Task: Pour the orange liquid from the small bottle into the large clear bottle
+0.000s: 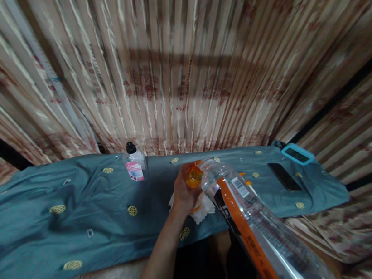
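My left hand (183, 190) is closed around a small see-through orange-yellow container (194, 176); its exact kind is unclear. A large clear plastic bottle (270, 233) with an orange and black label lies tilted across the lower right. Its narrower upper end is right beside the orange container, and I cannot tell whether they touch. My right hand does not show; the bottle's lower end runs out of the frame. Beneath my left hand, a crumpled white tissue (204, 209) rests on the teal cloth (104, 223). Small orange bits (246, 181) show partly behind the bottle.
A clear bottle with a black cap and pink label (134, 164) stands at the back, left of my hand. To the right lie a dark phone (284, 176) and a blue-framed digital clock (297, 154). Striped, patterned curtain (170, 68) hangs behind the cloth-covered surface.
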Action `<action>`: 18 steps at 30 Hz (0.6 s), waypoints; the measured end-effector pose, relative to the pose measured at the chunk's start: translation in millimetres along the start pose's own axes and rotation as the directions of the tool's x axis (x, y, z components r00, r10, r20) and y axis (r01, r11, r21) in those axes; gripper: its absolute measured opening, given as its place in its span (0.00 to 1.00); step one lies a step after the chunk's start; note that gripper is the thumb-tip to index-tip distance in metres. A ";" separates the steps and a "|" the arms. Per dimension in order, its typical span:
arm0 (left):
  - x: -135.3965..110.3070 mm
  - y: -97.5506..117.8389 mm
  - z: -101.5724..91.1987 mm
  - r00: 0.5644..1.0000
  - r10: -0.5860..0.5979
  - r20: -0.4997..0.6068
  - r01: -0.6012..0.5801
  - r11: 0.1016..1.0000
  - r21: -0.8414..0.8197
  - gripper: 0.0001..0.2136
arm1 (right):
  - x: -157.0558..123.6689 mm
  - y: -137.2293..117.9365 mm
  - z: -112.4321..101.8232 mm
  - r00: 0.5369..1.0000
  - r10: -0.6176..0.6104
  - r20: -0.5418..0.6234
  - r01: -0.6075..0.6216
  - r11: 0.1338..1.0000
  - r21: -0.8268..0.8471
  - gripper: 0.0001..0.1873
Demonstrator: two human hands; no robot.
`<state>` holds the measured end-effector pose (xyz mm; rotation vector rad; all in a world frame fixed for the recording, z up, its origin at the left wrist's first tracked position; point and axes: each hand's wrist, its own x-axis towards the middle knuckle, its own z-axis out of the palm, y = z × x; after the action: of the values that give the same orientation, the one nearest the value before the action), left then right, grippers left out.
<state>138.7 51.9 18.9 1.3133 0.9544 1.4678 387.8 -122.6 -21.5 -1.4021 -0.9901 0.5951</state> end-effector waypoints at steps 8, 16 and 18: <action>-0.8 1.4 1.1 1.000 -0.003 0.008 0.003 1.000 -0.019 0.22 | 1.3 1.6 -0.8 0.999 -0.038 -0.013 0.038 0.999 0.006 0.19; 0.2 -2.4 -0.4 1.000 0.020 0.022 -0.020 1.000 -0.006 0.21 | -6.6 -20.3 11.5 0.998 -0.064 -0.030 0.063 0.998 -0.024 0.21; 0.6 -1.5 -0.5 0.999 0.021 0.025 -0.021 1.000 0.015 0.21 | -25.7 -31.8 16.1 0.997 -0.071 -0.041 0.070 0.997 -0.033 0.21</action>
<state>138.4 52.9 17.5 1.3531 0.9402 1.4598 354.9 -139.7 2.1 -1.3956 -1.0150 0.4982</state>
